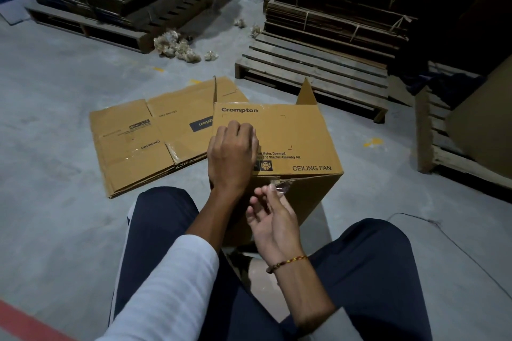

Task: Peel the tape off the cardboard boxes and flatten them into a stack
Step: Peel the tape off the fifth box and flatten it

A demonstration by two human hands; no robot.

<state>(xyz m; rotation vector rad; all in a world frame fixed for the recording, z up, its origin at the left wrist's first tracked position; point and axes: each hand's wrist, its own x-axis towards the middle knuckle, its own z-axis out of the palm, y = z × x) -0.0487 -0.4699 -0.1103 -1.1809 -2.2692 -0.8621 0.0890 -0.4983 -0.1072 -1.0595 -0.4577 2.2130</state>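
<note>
Now my left hand (231, 153) rests curled on the box (293, 144), gripping nothing, while my right hand (273, 214) pinches the tape (282, 187). I'd pull it low and steady along the near edge.

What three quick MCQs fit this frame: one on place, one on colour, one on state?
1. Where does the flattened brown cardboard box lie?
A. on the grey concrete floor, left of the upright brown cardboard box
B. on the wooden pallet
C. on the person's lap

2. What colour is the sleeve on the left arm?
A. red
B. white
C. black

3. What is the right hand doing?
A. resting flat on the floor
B. lying open on the knee
C. pinching clear tape at the upright box's edge

Key: 1 A, it lies on the floor beside the upright box; 2 B, the white sleeve runs up to the left hand; 3 C, its fingertips hold the tape.
</note>
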